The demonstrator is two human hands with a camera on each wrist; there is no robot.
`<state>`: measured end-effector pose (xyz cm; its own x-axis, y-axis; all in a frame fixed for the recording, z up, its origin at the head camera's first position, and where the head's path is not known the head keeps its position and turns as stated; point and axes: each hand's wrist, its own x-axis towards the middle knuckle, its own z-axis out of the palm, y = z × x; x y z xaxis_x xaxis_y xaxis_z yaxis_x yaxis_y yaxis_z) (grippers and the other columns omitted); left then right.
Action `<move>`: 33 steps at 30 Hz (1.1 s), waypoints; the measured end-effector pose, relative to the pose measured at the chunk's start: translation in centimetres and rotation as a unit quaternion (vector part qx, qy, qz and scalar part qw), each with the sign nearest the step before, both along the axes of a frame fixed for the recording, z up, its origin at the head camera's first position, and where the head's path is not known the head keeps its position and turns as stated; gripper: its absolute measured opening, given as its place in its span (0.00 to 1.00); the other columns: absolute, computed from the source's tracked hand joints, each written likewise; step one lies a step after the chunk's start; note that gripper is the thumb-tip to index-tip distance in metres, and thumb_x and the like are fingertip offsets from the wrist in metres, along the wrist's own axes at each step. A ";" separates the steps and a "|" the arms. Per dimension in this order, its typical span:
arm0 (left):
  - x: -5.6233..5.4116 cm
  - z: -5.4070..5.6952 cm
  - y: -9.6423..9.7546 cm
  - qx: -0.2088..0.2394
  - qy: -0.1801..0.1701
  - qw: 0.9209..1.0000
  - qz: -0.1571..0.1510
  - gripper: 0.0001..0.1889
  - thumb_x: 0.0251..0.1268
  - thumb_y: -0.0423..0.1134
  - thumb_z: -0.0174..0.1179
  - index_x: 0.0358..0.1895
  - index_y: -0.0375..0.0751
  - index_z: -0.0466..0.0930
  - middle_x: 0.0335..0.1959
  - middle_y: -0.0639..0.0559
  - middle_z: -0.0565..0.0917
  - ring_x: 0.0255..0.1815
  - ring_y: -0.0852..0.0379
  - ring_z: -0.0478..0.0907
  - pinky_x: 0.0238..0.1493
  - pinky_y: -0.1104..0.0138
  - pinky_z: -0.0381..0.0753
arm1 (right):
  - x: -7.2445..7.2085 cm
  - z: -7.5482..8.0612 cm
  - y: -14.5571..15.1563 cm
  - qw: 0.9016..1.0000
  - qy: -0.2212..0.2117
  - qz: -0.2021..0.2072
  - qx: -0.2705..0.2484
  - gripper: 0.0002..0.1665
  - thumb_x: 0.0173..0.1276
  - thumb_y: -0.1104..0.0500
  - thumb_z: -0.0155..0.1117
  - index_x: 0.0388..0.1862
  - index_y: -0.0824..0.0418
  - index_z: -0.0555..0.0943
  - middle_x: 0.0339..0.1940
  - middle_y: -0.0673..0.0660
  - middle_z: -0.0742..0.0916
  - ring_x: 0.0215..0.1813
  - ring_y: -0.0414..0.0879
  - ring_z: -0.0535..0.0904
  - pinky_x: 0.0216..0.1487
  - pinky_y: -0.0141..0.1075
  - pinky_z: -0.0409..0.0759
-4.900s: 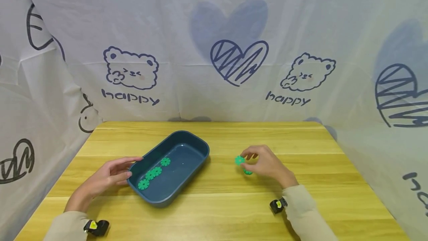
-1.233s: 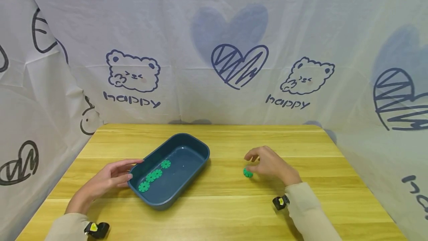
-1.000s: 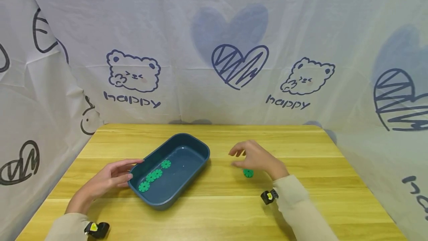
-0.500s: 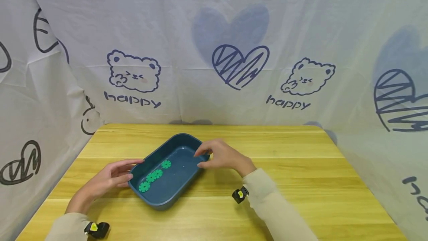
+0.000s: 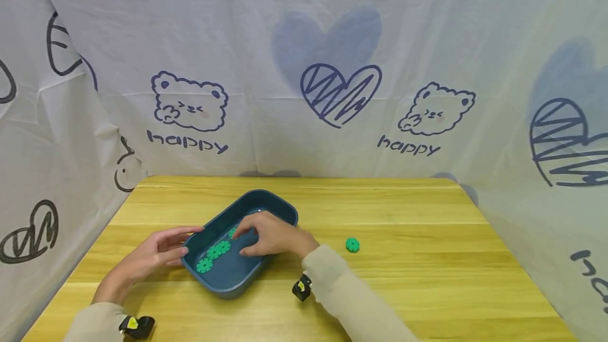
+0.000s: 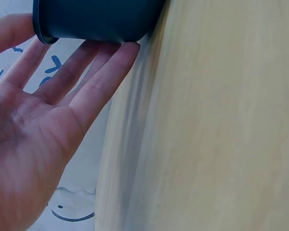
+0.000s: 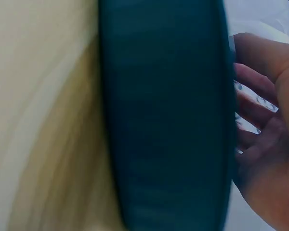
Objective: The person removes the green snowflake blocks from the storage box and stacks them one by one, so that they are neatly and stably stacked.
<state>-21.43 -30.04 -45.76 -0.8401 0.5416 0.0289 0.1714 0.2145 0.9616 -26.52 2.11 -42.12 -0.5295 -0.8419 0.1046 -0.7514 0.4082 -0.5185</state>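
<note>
A dark blue rectangular tray (image 5: 227, 290) with rounded corners stands on the wooden table, several green notched plastic discs (image 5: 205, 265) lying inside along its left side. My left hand (image 5: 159, 252) is at the tray's near-left end, finger and thumb at the rim. In the left wrist view, straight fingertips touch the outer wall (image 6: 101, 19). My right hand (image 5: 268, 234) reaches over the right rim into the tray, thumb and forefinger apart and nothing visible between them. Its forefinger overlaps the farthest disc (image 5: 232, 233). The tray wall (image 7: 168, 115) partly hides this hand in the right wrist view.
Another green notched piece (image 5: 352, 245), thicker-looking than those in the tray, lies on the table (image 5: 427, 257) to the right. A white cloth (image 5: 266, 141) with bear and heart drawings hangs behind and beside the table. Each wrist carries a small black camera (image 5: 302, 287).
My right hand, earlier holding a green disc at the right, has moved left into the tray, leaving a green piece on the table. The left hand and tray stay in place.
</note>
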 end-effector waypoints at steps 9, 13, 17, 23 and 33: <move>0.1 0.1 -0.1 0.000 0.000 1.000 -0.002 0.26 0.79 0.31 0.51 0.76 0.31 0.64 0.66 0.77 0.76 0.62 0.74 0.78 0.52 0.66 0.87 | 0.2 -1.6 -3.7 0.998 0.015 0.021 0.053 0.22 0.67 0.54 0.73 0.59 0.55 0.86 0.57 0.48 0.89 0.60 0.40 0.83 0.64 0.24 0.76; 0.2 0.2 0.0 -0.002 0.001 1.000 0.002 0.26 0.79 0.32 0.51 0.76 0.31 0.64 0.66 0.79 0.75 0.63 0.81 0.73 0.53 0.68 0.87 | 0.3 -1.8 -5.0 0.996 0.023 0.035 0.076 0.21 0.68 0.55 0.73 0.59 0.55 0.86 0.58 0.48 0.89 0.59 0.38 0.83 0.63 0.22 0.75; 0.2 0.2 -0.1 -0.001 0.005 1.000 -0.001 0.26 0.79 0.32 0.51 0.76 0.31 0.64 0.66 0.80 0.75 0.64 0.82 0.72 0.53 0.69 0.87 | 0.4 -2.0 -6.3 0.994 0.037 0.055 0.092 0.20 0.68 0.56 0.73 0.58 0.55 0.87 0.58 0.47 0.89 0.59 0.35 0.83 0.64 0.21 0.73; 0.2 0.1 -0.2 0.008 0.012 1.000 -0.013 0.25 0.80 0.30 0.49 0.76 0.31 0.64 0.66 0.77 0.76 0.61 0.73 0.79 0.53 0.68 0.87 | 0.7 -2.5 -7.6 0.990 0.052 0.072 0.110 0.20 0.68 0.56 0.74 0.59 0.53 0.87 0.60 0.45 0.89 0.62 0.33 0.81 0.68 0.20 0.70; 0.1 0.1 0.2 0.002 0.004 1.000 0.000 0.26 0.79 0.32 0.51 0.76 0.32 0.64 0.65 0.78 0.76 0.64 0.81 0.73 0.53 0.69 0.86 | 1.1 -2.5 -7.9 0.984 0.076 0.045 0.153 0.22 0.67 0.56 0.75 0.61 0.49 0.86 0.58 0.43 0.88 0.60 0.34 0.81 0.67 0.22 0.71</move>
<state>-21.28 -29.88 -45.62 -0.8396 0.5418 0.0386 0.1801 0.2106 0.9608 -25.38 -5.80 -44.65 -0.4500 -0.8885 -0.0892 -0.8507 0.4570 -0.2598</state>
